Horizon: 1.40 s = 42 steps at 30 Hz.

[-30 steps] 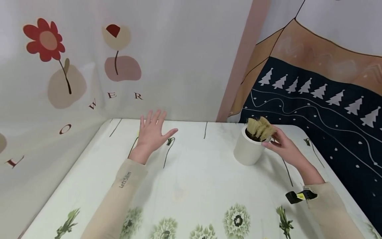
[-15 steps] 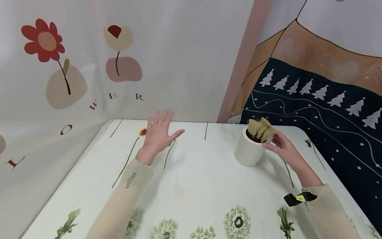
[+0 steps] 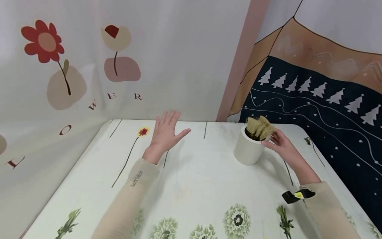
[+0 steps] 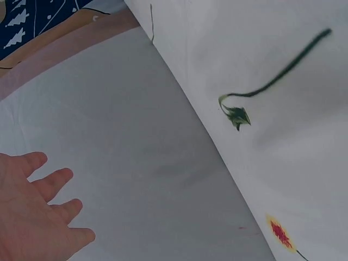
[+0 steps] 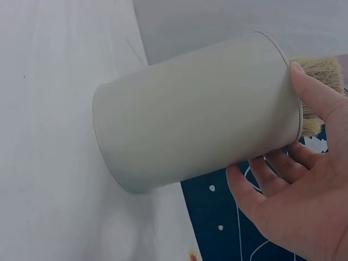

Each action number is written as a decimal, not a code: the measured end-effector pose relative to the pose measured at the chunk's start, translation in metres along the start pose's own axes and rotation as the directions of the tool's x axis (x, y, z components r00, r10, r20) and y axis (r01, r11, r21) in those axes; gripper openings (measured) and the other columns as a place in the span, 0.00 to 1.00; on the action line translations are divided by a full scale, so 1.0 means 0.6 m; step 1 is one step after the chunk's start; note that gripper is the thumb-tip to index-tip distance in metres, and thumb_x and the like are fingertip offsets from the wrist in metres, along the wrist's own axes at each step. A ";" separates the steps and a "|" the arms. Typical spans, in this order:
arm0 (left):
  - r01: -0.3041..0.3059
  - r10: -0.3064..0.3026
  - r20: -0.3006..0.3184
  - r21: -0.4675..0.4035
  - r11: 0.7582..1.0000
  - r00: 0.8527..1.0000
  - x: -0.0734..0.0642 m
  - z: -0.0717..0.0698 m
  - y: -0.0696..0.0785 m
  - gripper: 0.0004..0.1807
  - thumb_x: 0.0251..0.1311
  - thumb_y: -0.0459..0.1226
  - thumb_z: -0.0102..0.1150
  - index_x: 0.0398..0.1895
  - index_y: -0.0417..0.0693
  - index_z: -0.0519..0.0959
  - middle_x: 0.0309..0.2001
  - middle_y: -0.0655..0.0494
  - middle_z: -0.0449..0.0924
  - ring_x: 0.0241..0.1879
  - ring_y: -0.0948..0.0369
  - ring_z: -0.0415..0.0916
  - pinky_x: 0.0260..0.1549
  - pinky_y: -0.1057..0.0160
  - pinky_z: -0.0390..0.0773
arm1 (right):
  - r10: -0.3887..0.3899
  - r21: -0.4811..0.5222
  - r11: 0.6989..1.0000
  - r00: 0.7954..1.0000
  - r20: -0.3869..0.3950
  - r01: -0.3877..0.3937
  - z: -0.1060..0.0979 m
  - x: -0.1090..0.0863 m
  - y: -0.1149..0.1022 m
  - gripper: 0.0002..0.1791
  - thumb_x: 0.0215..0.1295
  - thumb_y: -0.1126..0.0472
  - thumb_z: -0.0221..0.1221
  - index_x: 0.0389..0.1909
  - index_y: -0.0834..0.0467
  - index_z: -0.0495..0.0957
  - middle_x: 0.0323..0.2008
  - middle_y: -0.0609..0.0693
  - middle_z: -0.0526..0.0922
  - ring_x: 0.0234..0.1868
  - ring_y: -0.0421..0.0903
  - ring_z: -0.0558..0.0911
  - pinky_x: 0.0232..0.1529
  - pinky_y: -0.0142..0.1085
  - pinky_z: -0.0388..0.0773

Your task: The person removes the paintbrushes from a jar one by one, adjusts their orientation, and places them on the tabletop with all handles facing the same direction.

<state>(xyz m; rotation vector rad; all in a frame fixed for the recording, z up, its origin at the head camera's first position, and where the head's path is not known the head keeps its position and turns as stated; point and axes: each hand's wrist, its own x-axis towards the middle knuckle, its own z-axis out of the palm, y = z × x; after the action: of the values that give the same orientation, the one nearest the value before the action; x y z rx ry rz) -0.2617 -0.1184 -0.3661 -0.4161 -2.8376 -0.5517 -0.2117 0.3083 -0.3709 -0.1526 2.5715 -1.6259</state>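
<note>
In the head view, your right hand (image 3: 282,146) grips the white cup (image 3: 248,151), which looks to stand upright on the right part of the table (image 3: 206,179); whether its base bears fully, you cannot tell. Holding it near the rim probably steadies it while leaving the tan bristly pieces (image 3: 260,128) free at the mouth. Your left hand (image 3: 165,134) holds nothing, its fingers straight and spread, well apart from the cup. Against a second ago, that hand sits farther right, uncovering the yellow-and-red printed flower (image 3: 143,131), while the cup and your grip look much the same. The left wrist view shows your spread fingers against the pale wall cloth (image 4: 130,125), touching nothing visible. In the right wrist view, your thumb lies at the rim and your curled fingers meet the cup's side, likely to keep it from tipping.
</note>
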 end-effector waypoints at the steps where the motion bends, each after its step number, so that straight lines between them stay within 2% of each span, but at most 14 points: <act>1: -0.001 0.001 0.003 -0.005 1.000 1.000 0.001 0.001 0.003 0.48 0.65 0.68 0.46 0.80 0.56 0.48 0.81 0.52 0.47 0.81 0.47 0.34 0.79 0.41 0.32 | 0.002 0.004 1.000 1.000 0.002 -0.002 0.000 0.001 0.001 0.47 0.73 0.51 0.58 0.80 0.57 0.38 0.80 0.61 0.39 0.80 0.64 0.43 0.76 0.62 0.47; 9: -0.018 0.018 0.010 -0.020 1.000 1.000 0.010 0.015 0.025 0.47 0.65 0.68 0.46 0.80 0.56 0.49 0.80 0.53 0.48 0.81 0.48 0.35 0.79 0.41 0.34 | 0.016 0.026 1.000 1.000 0.016 -0.016 -0.002 0.005 0.002 0.48 0.73 0.53 0.58 0.80 0.56 0.37 0.81 0.60 0.40 0.80 0.62 0.45 0.77 0.58 0.50; 29: -0.072 0.073 0.018 -0.047 0.996 0.997 0.027 0.043 0.075 0.46 0.66 0.67 0.45 0.80 0.56 0.50 0.80 0.54 0.49 0.81 0.50 0.38 0.79 0.43 0.37 | 0.044 0.057 0.997 0.999 0.011 -0.044 -0.001 0.008 0.007 0.50 0.72 0.52 0.59 0.80 0.55 0.35 0.81 0.58 0.38 0.80 0.61 0.45 0.77 0.58 0.50; 38: -0.096 0.096 0.013 -0.053 0.994 0.995 0.034 0.051 0.105 0.46 0.66 0.68 0.44 0.80 0.56 0.51 0.80 0.54 0.52 0.81 0.49 0.42 0.79 0.42 0.41 | 0.027 0.067 0.997 1.000 0.015 -0.028 -0.002 0.004 0.006 0.47 0.73 0.53 0.58 0.80 0.55 0.37 0.81 0.60 0.41 0.80 0.60 0.47 0.78 0.47 0.57; 42: -0.099 0.100 0.015 -0.047 0.994 0.995 0.037 0.055 0.116 0.46 0.66 0.68 0.44 0.80 0.56 0.51 0.79 0.55 0.52 0.81 0.51 0.42 0.79 0.44 0.42 | 0.028 0.067 0.997 1.000 0.013 -0.029 -0.001 0.003 0.005 0.47 0.73 0.52 0.58 0.80 0.55 0.37 0.81 0.60 0.41 0.80 0.60 0.47 0.78 0.48 0.56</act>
<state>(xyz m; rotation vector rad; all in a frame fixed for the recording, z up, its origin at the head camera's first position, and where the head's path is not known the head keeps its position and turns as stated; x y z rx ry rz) -0.2656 -0.0386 -0.3669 -0.5699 -2.8065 -0.5972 -0.2135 0.3098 -0.3737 -0.1201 2.4949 -1.6931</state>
